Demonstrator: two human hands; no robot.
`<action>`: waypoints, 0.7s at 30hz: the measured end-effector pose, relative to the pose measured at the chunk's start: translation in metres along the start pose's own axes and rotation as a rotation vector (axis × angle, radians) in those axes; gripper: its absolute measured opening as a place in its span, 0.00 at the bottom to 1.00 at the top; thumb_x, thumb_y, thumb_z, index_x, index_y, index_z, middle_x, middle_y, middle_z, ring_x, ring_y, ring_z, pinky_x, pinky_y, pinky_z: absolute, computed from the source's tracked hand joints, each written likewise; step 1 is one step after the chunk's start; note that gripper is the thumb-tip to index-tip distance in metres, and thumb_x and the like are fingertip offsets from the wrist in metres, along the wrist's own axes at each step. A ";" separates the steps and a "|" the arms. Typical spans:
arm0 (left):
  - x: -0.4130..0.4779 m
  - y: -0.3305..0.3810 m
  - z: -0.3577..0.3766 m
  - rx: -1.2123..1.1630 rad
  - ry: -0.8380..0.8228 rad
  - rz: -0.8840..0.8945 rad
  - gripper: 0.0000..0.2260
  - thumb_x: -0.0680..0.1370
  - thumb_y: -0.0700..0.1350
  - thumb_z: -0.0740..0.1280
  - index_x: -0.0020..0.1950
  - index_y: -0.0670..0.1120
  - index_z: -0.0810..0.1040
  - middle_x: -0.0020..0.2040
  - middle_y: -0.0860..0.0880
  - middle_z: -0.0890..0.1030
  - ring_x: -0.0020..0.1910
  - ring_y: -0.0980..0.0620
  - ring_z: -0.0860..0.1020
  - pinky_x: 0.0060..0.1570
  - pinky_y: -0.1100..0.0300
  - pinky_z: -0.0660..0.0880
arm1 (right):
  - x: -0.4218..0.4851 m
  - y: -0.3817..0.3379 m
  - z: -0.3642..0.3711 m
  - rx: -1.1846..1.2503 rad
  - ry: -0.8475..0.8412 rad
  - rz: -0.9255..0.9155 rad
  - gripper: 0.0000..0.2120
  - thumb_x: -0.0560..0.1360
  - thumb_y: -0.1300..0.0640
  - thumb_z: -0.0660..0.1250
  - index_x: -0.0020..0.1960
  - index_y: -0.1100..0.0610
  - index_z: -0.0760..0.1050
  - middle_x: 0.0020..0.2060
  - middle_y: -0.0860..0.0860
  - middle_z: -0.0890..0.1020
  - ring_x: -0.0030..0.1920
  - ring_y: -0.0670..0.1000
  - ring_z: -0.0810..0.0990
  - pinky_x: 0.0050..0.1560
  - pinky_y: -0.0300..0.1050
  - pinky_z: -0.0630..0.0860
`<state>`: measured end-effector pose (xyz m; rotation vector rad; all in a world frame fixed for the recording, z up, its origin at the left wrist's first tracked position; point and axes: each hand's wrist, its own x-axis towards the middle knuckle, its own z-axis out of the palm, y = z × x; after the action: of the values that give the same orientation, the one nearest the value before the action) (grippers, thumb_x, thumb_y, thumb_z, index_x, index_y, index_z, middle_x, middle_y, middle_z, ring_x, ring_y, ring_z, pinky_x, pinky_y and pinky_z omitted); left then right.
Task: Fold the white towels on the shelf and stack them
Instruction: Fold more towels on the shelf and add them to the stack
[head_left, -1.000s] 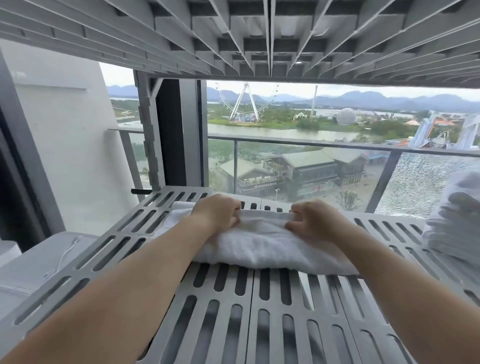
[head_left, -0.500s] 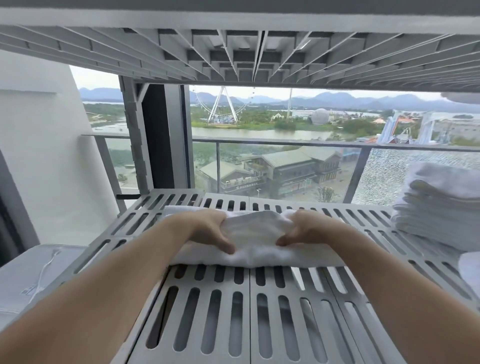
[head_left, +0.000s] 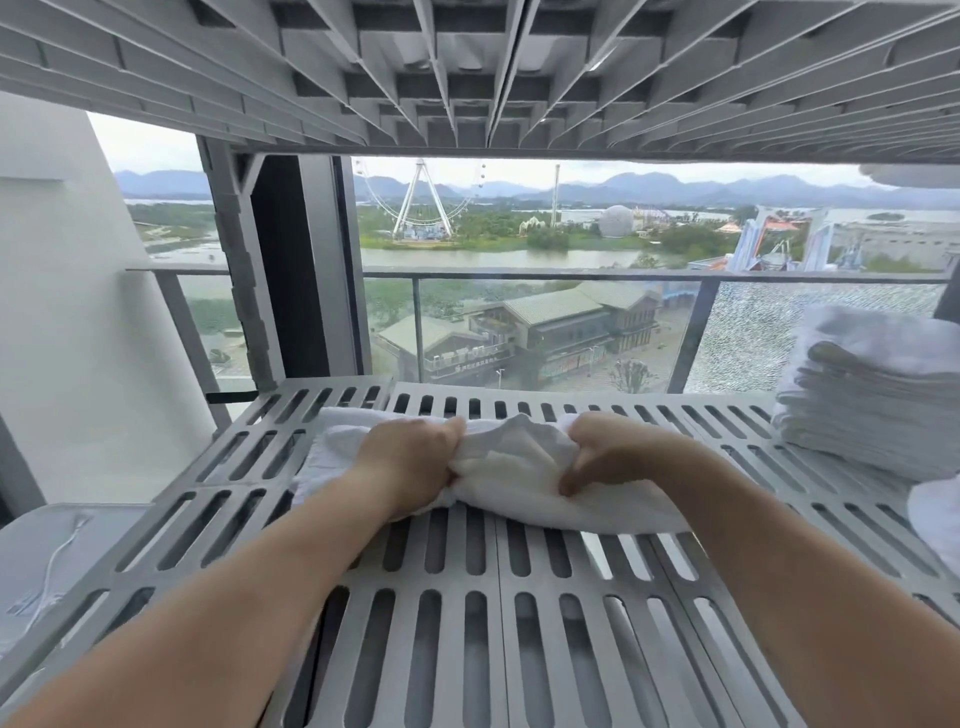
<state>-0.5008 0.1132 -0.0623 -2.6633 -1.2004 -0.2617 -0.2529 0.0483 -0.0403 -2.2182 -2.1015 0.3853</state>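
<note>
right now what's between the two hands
A raised bunch of the white towel, gripped by the left hand and right hand, in the head view.

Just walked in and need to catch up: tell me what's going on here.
A person is folding a towel on a slatted shelf. The left hand and right hand both grip it near its middle, bunching it between them; the fold is not finished. A stack of folded towels sits farther right on the shelf, apart from it.
</note>
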 end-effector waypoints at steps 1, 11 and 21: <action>0.006 -0.005 -0.006 -0.030 -0.065 -0.003 0.06 0.76 0.47 0.63 0.48 0.50 0.67 0.48 0.48 0.80 0.46 0.45 0.78 0.40 0.54 0.69 | 0.002 0.000 -0.005 0.006 -0.044 0.012 0.17 0.65 0.48 0.78 0.46 0.56 0.80 0.42 0.51 0.82 0.46 0.55 0.81 0.45 0.47 0.77; 0.042 -0.001 -0.005 0.251 0.345 -0.267 0.12 0.78 0.35 0.61 0.60 0.43 0.75 0.64 0.39 0.77 0.64 0.40 0.76 0.66 0.45 0.72 | 0.047 -0.011 0.011 -0.357 1.008 -0.092 0.17 0.78 0.62 0.64 0.66 0.53 0.76 0.42 0.55 0.81 0.31 0.55 0.81 0.25 0.44 0.74; -0.010 0.001 0.010 0.195 0.171 -0.057 0.14 0.76 0.35 0.57 0.57 0.50 0.72 0.48 0.49 0.81 0.44 0.46 0.80 0.35 0.56 0.68 | 0.006 0.008 0.047 -0.356 0.419 -0.049 0.08 0.74 0.56 0.64 0.51 0.51 0.78 0.48 0.51 0.79 0.50 0.54 0.80 0.50 0.48 0.78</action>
<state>-0.5059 0.1081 -0.0741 -2.3909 -1.1847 -0.3541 -0.2553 0.0473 -0.0887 -2.1580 -2.1027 -0.4555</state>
